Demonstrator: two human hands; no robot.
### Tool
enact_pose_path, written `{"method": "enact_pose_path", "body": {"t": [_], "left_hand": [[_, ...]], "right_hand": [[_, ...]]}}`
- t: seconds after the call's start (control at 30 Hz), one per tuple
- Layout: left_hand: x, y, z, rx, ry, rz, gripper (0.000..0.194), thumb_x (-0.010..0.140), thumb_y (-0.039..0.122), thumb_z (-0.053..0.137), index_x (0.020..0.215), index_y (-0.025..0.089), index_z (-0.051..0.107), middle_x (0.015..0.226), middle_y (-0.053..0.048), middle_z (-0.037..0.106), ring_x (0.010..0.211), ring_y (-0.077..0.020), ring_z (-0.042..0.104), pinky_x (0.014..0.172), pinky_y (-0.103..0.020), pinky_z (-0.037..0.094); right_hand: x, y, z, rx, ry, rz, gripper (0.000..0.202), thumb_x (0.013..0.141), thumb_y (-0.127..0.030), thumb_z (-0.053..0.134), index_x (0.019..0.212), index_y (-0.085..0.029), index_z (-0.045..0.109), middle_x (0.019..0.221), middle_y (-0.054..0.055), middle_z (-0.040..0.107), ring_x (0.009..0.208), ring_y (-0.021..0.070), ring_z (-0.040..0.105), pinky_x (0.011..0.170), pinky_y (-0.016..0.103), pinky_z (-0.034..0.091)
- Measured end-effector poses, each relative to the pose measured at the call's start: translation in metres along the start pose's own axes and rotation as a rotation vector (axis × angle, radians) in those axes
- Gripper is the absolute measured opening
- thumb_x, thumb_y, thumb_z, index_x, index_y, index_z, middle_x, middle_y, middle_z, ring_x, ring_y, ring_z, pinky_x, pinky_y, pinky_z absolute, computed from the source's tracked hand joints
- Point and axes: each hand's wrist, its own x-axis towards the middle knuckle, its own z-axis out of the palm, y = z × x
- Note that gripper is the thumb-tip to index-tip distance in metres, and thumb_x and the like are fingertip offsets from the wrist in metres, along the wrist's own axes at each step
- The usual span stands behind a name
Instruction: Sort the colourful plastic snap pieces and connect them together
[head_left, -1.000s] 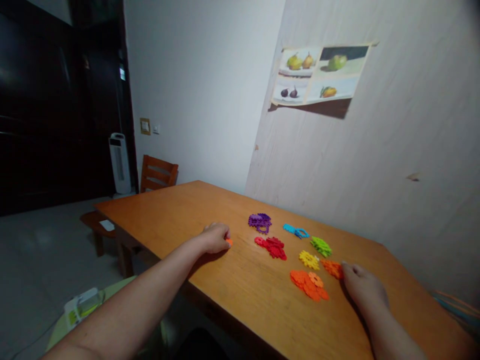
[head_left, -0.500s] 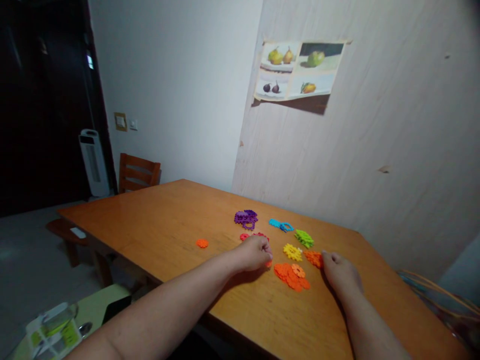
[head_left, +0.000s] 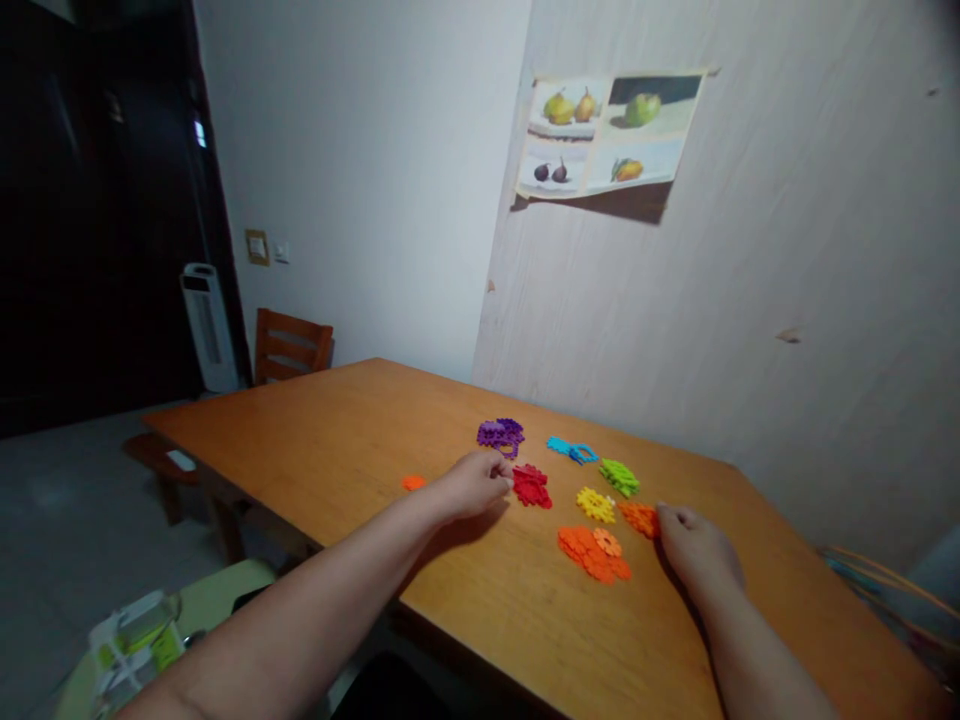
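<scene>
Small gear-shaped pieces lie in colour piles on the wooden table (head_left: 330,440). My left hand (head_left: 480,484) has its fingers pinched at the left edge of the red pile (head_left: 532,487); whatever it may hold is hidden. My right hand (head_left: 694,545) is closed at the right end of the dark orange pile (head_left: 638,518), its fingertips partly out of sight. Between the hands are yellow pieces (head_left: 595,504) and a brighter orange pile (head_left: 592,555). Farther back lie purple (head_left: 501,436), blue (head_left: 574,450) and green pieces (head_left: 619,477).
A single orange piece (head_left: 414,482) lies left of my left hand, near my forearm. A chair (head_left: 292,345) stands behind the table's far left side. At the lower left, a green stool (head_left: 225,585) holds a clear container (head_left: 139,640). The wall runs along the table's back edge.
My left hand has moved left and back, uncovering the red pile; the orange piece seen under its fingertips no longer shows. My right hand stays by the dark orange pile. The view has shifted slightly.
</scene>
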Motion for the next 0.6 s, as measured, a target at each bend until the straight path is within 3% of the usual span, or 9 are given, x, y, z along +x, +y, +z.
{"method": "enact_pose_path", "body": {"t": [0.17, 0.3, 0.4, 0.6], "left_hand": [[-0.013, -0.044, -0.065, 0.198, 0.121, -0.088, 0.006, 0.076, 0.018, 0.063, 0.082, 0.016, 0.063, 0.075, -0.001, 0.062, 0.067, -0.0127, 0.051, 0.060, -0.024, 0.035], [-0.027, -0.068, -0.098, 0.266, 0.079, -0.148, 0.009, 0.070, 0.021, 0.066, 0.078, 0.017, 0.064, 0.070, 0.001, 0.060, 0.064, -0.0126, 0.051, 0.058, -0.024, 0.033], [-0.035, -0.074, -0.105, 0.338, 0.032, -0.133, 0.010, 0.068, 0.024, 0.068, 0.073, 0.017, 0.063, 0.068, 0.001, 0.058, 0.062, -0.0122, 0.049, 0.056, -0.024, 0.031], [-0.036, -0.077, -0.099, 0.388, 0.034, -0.135, 0.006, 0.068, 0.022, 0.066, 0.071, 0.017, 0.063, 0.066, 0.001, 0.058, 0.062, -0.0122, 0.048, 0.056, -0.024, 0.028]], "right_hand": [[0.007, 0.007, 0.005, -0.001, -0.012, -0.012, 0.055, 0.089, -0.061, 0.031, 0.091, -0.024, 0.072, 0.098, 0.016, 0.074, 0.088, 0.0301, 0.067, 0.070, 0.034, 0.046], [0.014, 0.014, 0.010, -0.007, -0.035, -0.005, 0.058, 0.088, -0.064, 0.031, 0.097, -0.024, 0.072, 0.106, 0.017, 0.074, 0.095, 0.0331, 0.068, 0.075, 0.037, 0.048], [0.018, 0.018, 0.013, -0.012, -0.041, -0.009, 0.060, 0.089, -0.066, 0.030, 0.102, -0.024, 0.071, 0.108, 0.019, 0.073, 0.098, 0.0347, 0.067, 0.077, 0.038, 0.048], [0.018, 0.020, 0.013, -0.033, -0.026, -0.049, 0.060, 0.090, -0.063, 0.030, 0.103, -0.022, 0.072, 0.101, 0.019, 0.074, 0.096, 0.0350, 0.068, 0.078, 0.039, 0.049]]}}
